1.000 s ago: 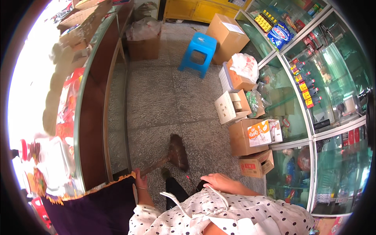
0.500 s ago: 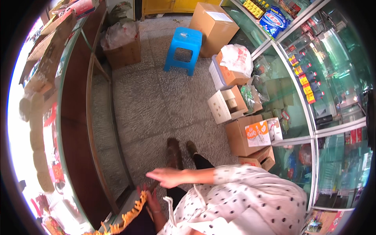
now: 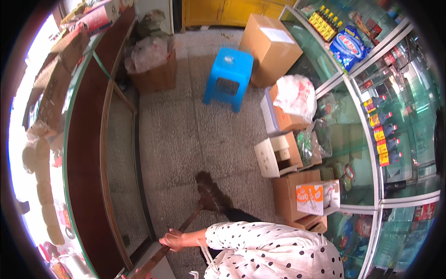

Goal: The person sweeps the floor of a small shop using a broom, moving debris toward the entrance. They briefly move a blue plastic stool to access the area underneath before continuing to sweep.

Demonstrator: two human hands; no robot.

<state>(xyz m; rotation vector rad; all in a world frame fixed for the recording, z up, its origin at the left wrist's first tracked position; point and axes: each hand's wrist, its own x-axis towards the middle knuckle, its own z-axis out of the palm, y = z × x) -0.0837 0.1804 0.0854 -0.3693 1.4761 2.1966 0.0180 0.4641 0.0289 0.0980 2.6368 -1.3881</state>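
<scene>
My right hand (image 3: 173, 240) is closed around a long brown wooden handle (image 3: 189, 220), which slants from the bottom left up toward the floor by my foot. The handle's far end meets a dark brown shape (image 3: 211, 194); I cannot tell where my shoe ends and any brush head begins. Only a sliver of what looks like my left hand (image 3: 150, 276) shows at the lower edge, beside the near part of the handle. Its fingers are cut off by the frame.
A brown wood-and-glass counter (image 3: 88, 153) stands along my left. Ahead are a blue plastic stool (image 3: 237, 60) and a tall cardboard box (image 3: 274, 51). Opened boxes (image 3: 292, 190) line the glass display cabinets (image 3: 357, 195) on my right. A bag-topped carton (image 3: 153, 76) sits at the far left.
My right hand has moved down and left, from outstretched fingers to a grip on the handle. My left hand has dropped mostly out of view. The yellow fringed strip beside it no longer shows.
</scene>
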